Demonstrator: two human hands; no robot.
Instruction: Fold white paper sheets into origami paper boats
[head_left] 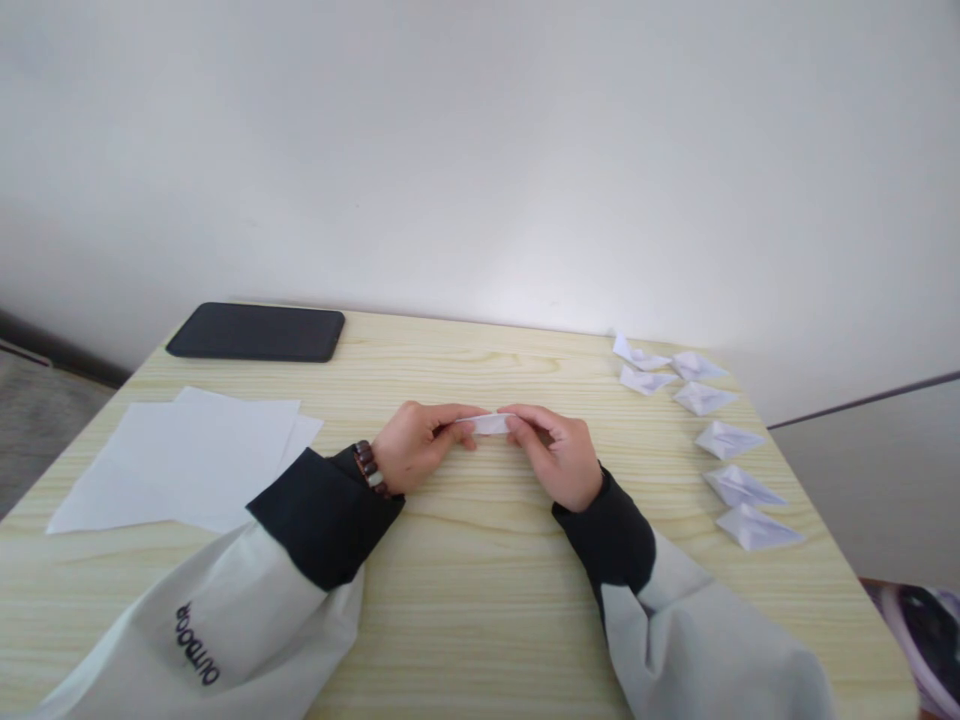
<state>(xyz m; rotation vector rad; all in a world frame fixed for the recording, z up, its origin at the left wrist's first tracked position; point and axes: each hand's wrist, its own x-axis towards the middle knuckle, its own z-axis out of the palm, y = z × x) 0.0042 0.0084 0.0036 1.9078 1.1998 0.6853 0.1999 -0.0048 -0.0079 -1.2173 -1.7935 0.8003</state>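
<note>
Between my two hands, a small folded piece of white paper [492, 424] is held level a little above the table. My left hand [421, 440] pinches its left end between thumb and fingers, and a dark beaded bracelet [369, 468] circles that wrist. At the right end, my right hand [556, 452] grips it the same way. The fingertips cover both ends of the paper, so only its middle shows. Several folded white paper boats [739, 487] stand along the table's right side.
White paper sheets [202, 450] lie overlapping at the left of the wooden table [465, 600]. A black phone [256, 332] rests flat near the back left edge. Behind the table rises a white wall [480, 160]. The table's right edge runs just beyond the boats.
</note>
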